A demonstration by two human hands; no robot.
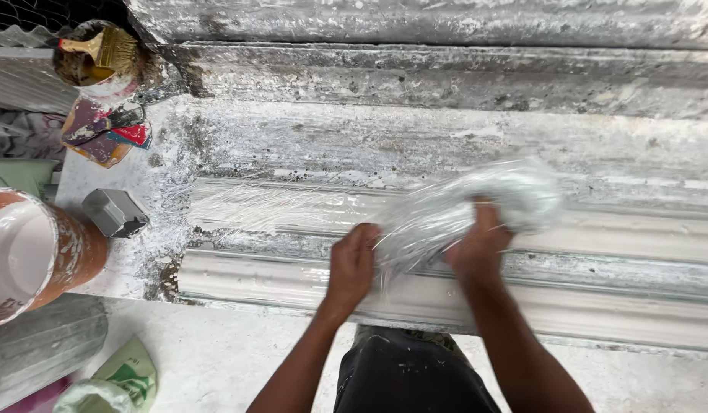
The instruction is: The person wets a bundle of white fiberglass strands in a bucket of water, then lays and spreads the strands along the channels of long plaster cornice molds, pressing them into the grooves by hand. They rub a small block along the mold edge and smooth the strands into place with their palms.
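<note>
Clear plastic film point(468, 206), bunched and blurred, sits between your two hands over the long white moulded strip point(292, 283) that runs across the bench. From the head camera, your right hand point(476, 248) is closed on the crumpled mass of film, fingers buried in it, with the bulk of the wad swelling up and to the right of your knuckles. Your left hand point(351, 264) is curled shut on the film's lower left end, pinning it close to the strip; more film lies stretched flat over the ribbed surface to the left of that hand. The bench top point(445, 145) around the strip is grey and crusted with white splashes. At the far left edge you have an orange bucket point(59, 256) with a white inside, a small grey block point(115, 212) just beside it, a stained scraper point(101, 130) further up, and a brush point(109, 47) resting in a round tin point(82, 69) in the top corner
</note>
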